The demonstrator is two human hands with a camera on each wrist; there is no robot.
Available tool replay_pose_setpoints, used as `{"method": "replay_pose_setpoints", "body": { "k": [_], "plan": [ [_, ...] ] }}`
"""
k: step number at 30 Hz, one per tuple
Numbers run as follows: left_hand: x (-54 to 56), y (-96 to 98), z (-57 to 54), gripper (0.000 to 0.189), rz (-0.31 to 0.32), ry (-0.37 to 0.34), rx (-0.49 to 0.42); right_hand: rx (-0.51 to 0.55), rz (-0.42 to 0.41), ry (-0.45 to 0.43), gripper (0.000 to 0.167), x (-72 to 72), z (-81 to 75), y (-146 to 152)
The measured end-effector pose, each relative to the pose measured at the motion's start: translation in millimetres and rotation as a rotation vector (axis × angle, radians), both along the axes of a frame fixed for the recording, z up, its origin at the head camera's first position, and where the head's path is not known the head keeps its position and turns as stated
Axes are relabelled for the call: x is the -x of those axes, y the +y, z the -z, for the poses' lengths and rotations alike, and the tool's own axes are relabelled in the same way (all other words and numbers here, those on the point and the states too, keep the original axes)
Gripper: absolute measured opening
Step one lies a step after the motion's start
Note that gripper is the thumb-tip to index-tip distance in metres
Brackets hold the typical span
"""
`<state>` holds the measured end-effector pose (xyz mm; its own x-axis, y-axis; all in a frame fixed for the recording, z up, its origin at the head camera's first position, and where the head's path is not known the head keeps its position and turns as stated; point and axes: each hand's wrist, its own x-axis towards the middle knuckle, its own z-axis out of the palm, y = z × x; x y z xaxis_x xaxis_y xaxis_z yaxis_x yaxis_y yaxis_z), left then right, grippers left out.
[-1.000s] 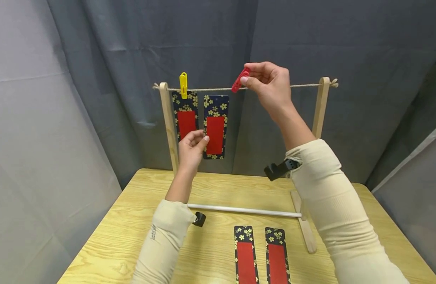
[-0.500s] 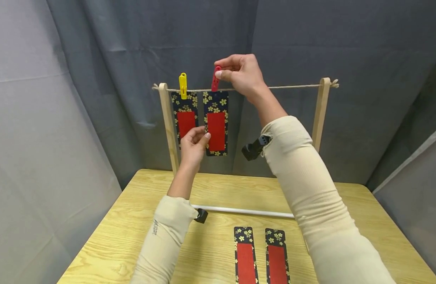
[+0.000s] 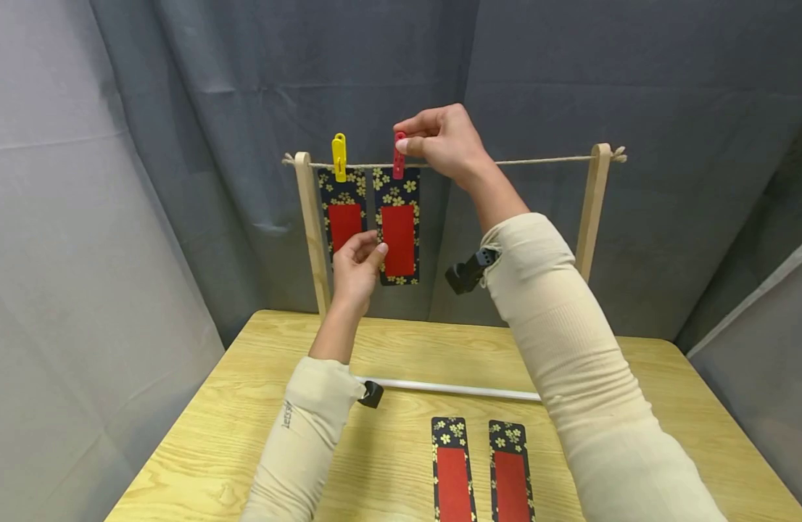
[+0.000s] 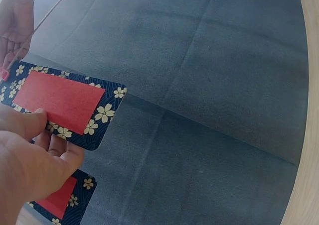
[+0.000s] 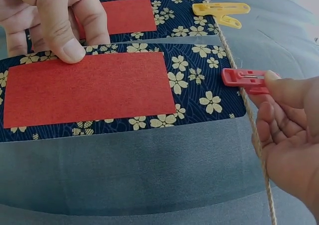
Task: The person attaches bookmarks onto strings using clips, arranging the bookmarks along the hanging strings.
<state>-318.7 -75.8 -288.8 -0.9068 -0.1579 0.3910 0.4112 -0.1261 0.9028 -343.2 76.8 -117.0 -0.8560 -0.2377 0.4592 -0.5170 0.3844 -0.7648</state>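
A dark blue card strip (image 3: 398, 239) with gold flowers and a red panel hangs upright under the rope (image 3: 525, 160). My left hand (image 3: 357, 275) pinches its left long edge between thumb and fingers, low on the strip. At the top, my right hand (image 3: 445, 139) holds a red clothespin (image 5: 243, 78) by its handle end, thumb against finger. In the right wrist view its jaws lie over both the rope and the strip's top edge. To the left, a yellow clothespin (image 3: 339, 156) fastens a matching strip (image 3: 344, 221) to the rope, partly hidden behind my left hand.
Two more matching strips, a left one (image 3: 453, 475) and a right one (image 3: 510, 471), lie on the wooden table (image 3: 199, 435). Wooden posts (image 3: 593, 210) carry the rope. A white rod (image 3: 453, 389) crosses low between them. Grey curtains (image 3: 571, 87) stand behind.
My right hand has moved left with the red clothespin, then down, so it now sits over the rope and the strip's top. My left hand has raised the strip slightly to the rope.
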Motion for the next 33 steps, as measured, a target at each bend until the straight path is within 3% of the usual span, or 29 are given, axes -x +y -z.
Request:
{"method": "replay_pose_setpoints", "body": {
  "k": [6, 15, 21, 26, 33],
  "plan": [
    [0.4, 1.1, -2.8, 0.021, 0.008, 0.002, -0.009, -0.075, -0.030, -0.031, 0.032, -1.1, -3.0, 3.2],
    [0.6, 0.2, -0.2, 0.023, -0.002, -0.060, -0.024, -0.178, -0.066, -0.055, 0.038, -2.6, -7.4, 6.0],
    [-4.3, -2.7, 3.0, 0.026, -0.005, -0.070, -0.016, -0.215, -0.063, -0.004, 0.051, -12.2, -5.4, 11.2],
    [-12.9, -7.0, 10.2, 0.030, 0.007, -0.059, -0.007, -0.151, -0.041, 0.047, 0.047, -26.5, 5.6, 23.1],
    [-35.2, -13.0, 26.4, 0.034, 0.047, -0.161, 0.060, 0.014, -0.074, 0.070, 0.039, -41.8, 29.2, 41.4]
  ]
}}
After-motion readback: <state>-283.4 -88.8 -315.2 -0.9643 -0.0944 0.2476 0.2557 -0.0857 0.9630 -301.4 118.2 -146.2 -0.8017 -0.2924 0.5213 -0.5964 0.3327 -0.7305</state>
